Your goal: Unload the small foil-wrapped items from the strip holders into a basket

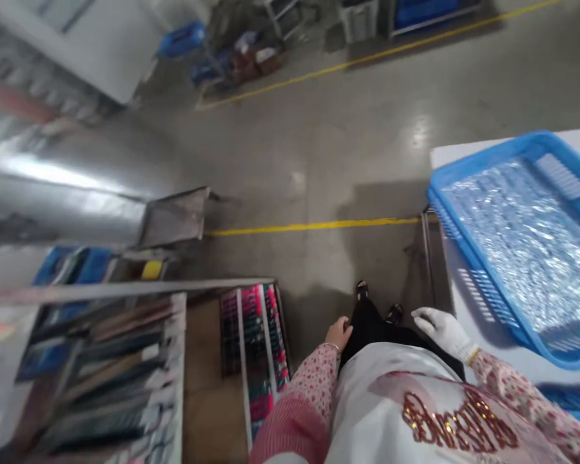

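– At 4 o'clock, R hand [442,332], white glove w/ yellowish cuff. Just beside white table [493,354] edge. Fingers slack, slightly bent, no grip visible.

– Copy. L hand?

– 5 o'clock, L hand [338,333], bare, smth thin round the wrist. Fingers loosely curled, not clenched, next to the black trousers [365,325]. Palm side hidden, so can't tell if anything small is in there.

– Where's the work stuff?

– 3 o'clock: blue basket [486,265] on that table, slotted sides, tilted re frame. Shiny, clear-looking pcs [526,238] spread over most of its bottom. R hand near it, apart, not touching.

– And L side?

– 7 o'clock: rows of small pink, green & dark pcs [256,335] w/ white strips between. L hand nearest those, apart too. Brown panel [203,374] alongside, then at 8 a rack of long dark bundles [116,367], blurry, can't ID.

– Floor?

– Grey concrete [290,148]. Yellow line [319,225] approx dead centre, running L-R; another toward 12–1, slanting. Metal ledge [176,216] at 9. Bins & blue trays at 1, too soft for detail.

– Person's feet?

– 5 o'clock, dark sandals [362,290], one slightly ahead.
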`<action>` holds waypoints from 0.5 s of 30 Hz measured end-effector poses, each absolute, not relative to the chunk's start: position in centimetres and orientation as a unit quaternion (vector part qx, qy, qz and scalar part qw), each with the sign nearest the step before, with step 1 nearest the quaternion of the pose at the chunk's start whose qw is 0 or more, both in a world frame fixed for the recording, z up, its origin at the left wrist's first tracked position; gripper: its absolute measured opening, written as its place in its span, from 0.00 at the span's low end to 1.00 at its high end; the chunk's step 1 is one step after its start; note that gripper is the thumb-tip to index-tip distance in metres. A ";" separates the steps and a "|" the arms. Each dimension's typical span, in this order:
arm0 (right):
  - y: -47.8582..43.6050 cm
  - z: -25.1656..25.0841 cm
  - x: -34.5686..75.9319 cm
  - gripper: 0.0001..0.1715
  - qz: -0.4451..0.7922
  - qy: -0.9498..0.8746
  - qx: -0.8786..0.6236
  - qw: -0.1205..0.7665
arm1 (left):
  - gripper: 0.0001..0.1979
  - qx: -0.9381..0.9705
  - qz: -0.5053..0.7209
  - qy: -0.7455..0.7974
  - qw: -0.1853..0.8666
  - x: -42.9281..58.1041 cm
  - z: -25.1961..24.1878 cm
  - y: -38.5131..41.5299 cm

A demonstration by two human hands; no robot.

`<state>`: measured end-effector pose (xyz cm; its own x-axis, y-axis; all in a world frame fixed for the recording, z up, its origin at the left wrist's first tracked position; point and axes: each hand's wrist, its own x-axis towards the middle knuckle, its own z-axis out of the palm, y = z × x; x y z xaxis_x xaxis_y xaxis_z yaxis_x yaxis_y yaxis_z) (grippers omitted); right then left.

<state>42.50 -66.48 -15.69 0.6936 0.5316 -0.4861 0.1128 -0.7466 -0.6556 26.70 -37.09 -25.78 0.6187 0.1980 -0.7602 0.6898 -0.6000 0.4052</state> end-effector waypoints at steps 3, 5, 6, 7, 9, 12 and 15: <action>-61.9 -17.0 39.8 0.19 0.416 -0.294 -0.825 0.242 | 0.18 0.767 -0.330 0.394 0.383 19.2 -27.2 -35.4; -58.8 -17.8 38.6 0.19 0.444 -0.344 -0.801 0.205 | 0.17 0.724 -0.329 0.457 0.399 14.6 -28.1 -34.8; -57.1 -18.2 38.2 0.19 0.454 -0.358 -0.795 0.185 | 0.17 0.703 -0.327 0.484 0.406 12.5 -28.4 -34.5; -55.4 -18.6 37.9 0.19 0.463 -0.366 -0.790 0.166 | 0.16 0.683 -0.325 0.507 0.413 10.4 -28.7 -34.2; -51.8 -19.5 37.2 0.18 0.481 -0.372 -0.782 0.131 | 0.15 0.648 -0.317 0.546 0.427 6.7 -29.2 -33.5; -45.8 -21.1 35.2 0.17 0.494 -0.384 -0.775 0.095 | 0.13 0.604 -0.306 0.584 0.448 1.9 -29.7 -31.4; -39.9 -22.6 32.0 0.17 0.497 -0.407 -0.763 0.074 | 0.13 0.575 -0.293 0.613 0.456 -1.7 -30.3 -28.1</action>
